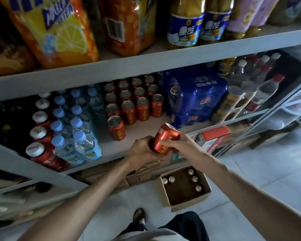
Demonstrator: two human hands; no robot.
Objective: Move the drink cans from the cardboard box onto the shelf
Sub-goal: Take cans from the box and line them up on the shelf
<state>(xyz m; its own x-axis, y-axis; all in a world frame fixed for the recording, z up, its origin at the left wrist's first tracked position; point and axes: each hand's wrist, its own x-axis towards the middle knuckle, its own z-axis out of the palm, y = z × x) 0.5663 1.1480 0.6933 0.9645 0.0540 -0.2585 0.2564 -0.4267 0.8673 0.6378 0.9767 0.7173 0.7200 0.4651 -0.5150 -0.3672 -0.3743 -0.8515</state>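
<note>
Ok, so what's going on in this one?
A person is stocking a shop shelf. The left hand and right hand together hold one red can, tilted, just in front of the middle shelf. Rows of matching cans stand upright there. The cardboard box sits open on the floor below with a few cans in it, so the job is not finished.

Blue bottle labels (184,30) read 康师 — the blue shrink-wrapped pack (196,98) shows Pepsi logos; other lettering is blurred.
</note>
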